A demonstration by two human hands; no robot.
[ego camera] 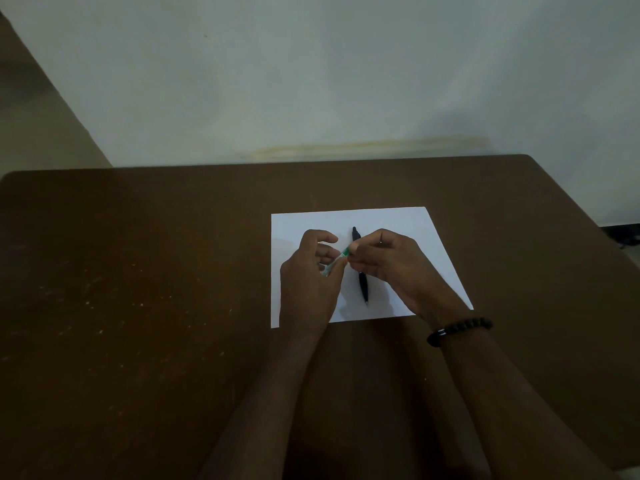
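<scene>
Dim room, a murky greenish cast over everything. The white paper (398,230) is the one bright patch, nearly blown out against the dark brown bench (138,271). Soft shadows pool beneath the left hand (308,282) and right hand (391,265). The near forearms sink into darkness. Wide-angle bend curves the bench's far edge; detail is soft and smeary throughout.

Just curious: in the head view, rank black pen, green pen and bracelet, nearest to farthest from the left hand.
1. green pen, gripped in the left hand.
2. black pen, lying just to its right.
3. bracelet, on the right wrist.
</scene>
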